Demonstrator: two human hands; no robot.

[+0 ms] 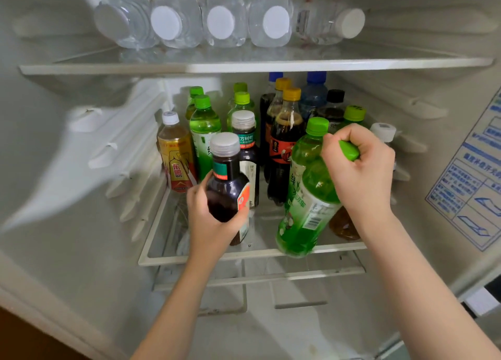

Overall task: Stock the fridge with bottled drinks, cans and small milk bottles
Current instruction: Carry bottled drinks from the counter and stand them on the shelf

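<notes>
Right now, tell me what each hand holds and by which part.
The left hand grips the dark grey-capped bottle by its lower body. The right hand grips the tilted green bottle by its cap end.

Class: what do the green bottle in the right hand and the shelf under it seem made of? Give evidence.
Green bottle: probably clear glossy plastic; the drink shows through. Shelf: likely glass, white plastic rim; parts below show through.

You face white fridge walls [54,197], ribbed on both sides | blue-printed label [471,186] on your right wall | brown floor strip [21,340] at your lower left | light soft, even
</notes>
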